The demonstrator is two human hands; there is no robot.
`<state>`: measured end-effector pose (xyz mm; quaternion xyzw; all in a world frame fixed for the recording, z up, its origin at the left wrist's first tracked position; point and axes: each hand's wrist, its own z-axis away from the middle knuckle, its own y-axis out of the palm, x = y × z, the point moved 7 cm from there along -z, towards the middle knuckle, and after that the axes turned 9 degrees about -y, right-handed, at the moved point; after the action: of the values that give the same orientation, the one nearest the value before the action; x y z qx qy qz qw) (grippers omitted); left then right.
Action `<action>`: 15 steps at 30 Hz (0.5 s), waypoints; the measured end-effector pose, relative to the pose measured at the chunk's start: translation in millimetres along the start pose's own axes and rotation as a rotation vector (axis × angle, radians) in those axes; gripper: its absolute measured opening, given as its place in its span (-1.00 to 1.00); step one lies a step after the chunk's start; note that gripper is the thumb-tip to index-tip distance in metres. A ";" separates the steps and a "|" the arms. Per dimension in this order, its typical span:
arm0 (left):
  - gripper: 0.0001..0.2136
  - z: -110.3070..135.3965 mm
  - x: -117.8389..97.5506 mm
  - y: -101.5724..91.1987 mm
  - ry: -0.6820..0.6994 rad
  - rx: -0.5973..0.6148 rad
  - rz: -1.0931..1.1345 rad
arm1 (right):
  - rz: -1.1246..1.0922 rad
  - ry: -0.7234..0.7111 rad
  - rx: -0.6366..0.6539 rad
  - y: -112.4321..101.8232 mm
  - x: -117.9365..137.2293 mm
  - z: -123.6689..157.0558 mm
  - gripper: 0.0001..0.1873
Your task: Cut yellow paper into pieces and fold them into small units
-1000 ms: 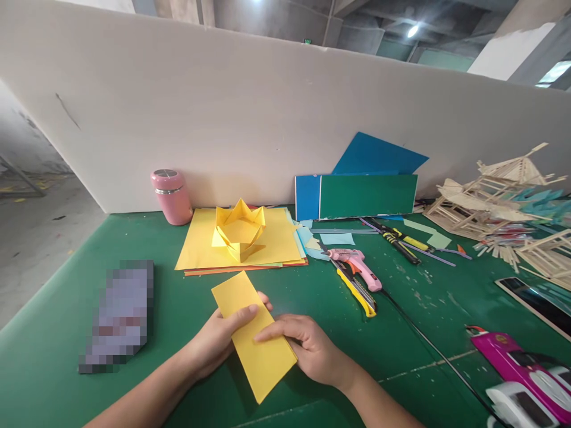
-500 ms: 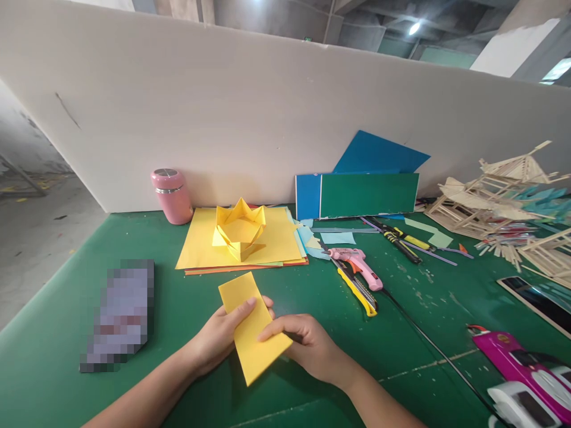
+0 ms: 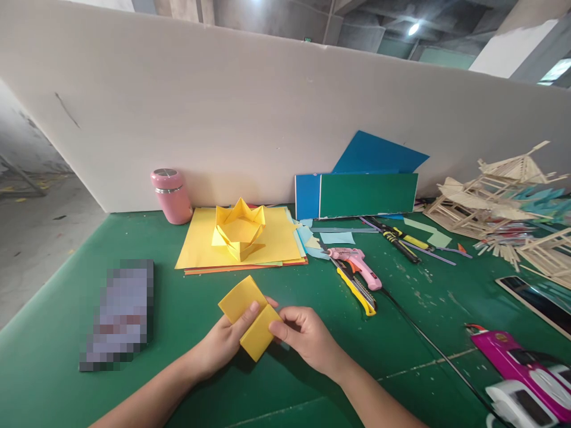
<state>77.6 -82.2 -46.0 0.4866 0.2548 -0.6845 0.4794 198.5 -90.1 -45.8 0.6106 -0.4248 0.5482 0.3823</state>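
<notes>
In the head view, the yellow paper (image 3: 259,334) is held above the counter (image 3: 339,386), between the far edge and the near side, which goes out of sight. The left hand (image 3: 229,333) clasps it, thumb on top and fingers mostly hidden behind. The right hand (image 3: 307,342) pinches the paper's right border, with thumb and curled forefinger.

As I judge, the folding is partway done: the lower end is doubled over, while the upper end lies flat. If the crease is pressed firm, I cannot tell; how many folds remain is also not shown. Toward the far edge, one pointed yellow ring (image 3: 239,246) stands already formed on the stack of coloured sheets (image 3: 194,252).

Near the far left corner stands a pink bottle (image 3: 173,205); along the left edge lies a blurred object (image 3: 122,315). To the right of the stack are a pink glue gun (image 3: 362,270) and, touching or just beside it, a yellow cutter (image 3: 357,292). The wooden stick model (image 3: 495,193) occupies the far right part, and a magenta device (image 3: 513,359) the near right. These are apart from the hands, so nothing seems to obstruct the folding.
</notes>
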 end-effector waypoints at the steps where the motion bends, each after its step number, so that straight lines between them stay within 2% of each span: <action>1: -0.50 0.2 -0.3 0.5 0.004 0.003 -0.006 | 0.011 0.003 -0.001 0.1 -0.3 0.1 -0.45; 15: -0.49 -0.4 0.8 4.6 0.029 0.040 -0.092 | 0.083 -0.002 -0.039 -1.1 -1.7 1.0 -0.54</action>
<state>81.9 -84.0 -46.3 0.4937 0.2702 -0.7035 0.4340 199.8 -90.5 -47.6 0.5854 -0.4607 0.5548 0.3705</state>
